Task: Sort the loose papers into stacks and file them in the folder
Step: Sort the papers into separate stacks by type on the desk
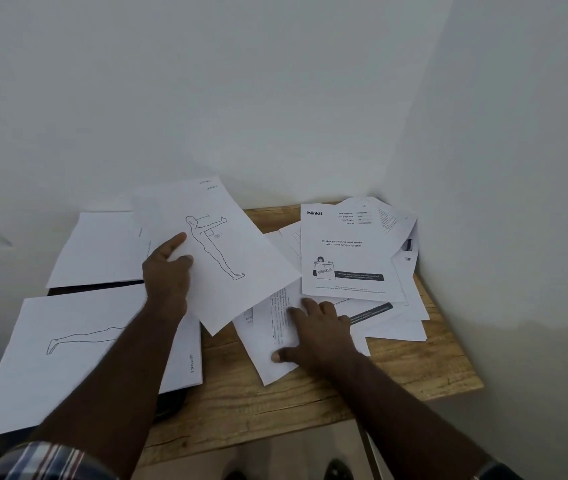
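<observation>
Left hand pinches a figure-drawing sheet, lifted above the wooden table. Right hand, fingers spread flat, presses a text page at the edge of the loose pile, where a blinkit printout lies topmost. Two sorted stacks lie left, partly under the forearm.

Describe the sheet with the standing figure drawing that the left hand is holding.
The figure sheet is white paper with a black line drawing of a side-on body, one arm stretched forward, and small text at its top corner. The left hand pinches its left edge, thumb on top, holding it tilted above the wooden table. Its lower right edge overlaps the loose papers.
</observation>
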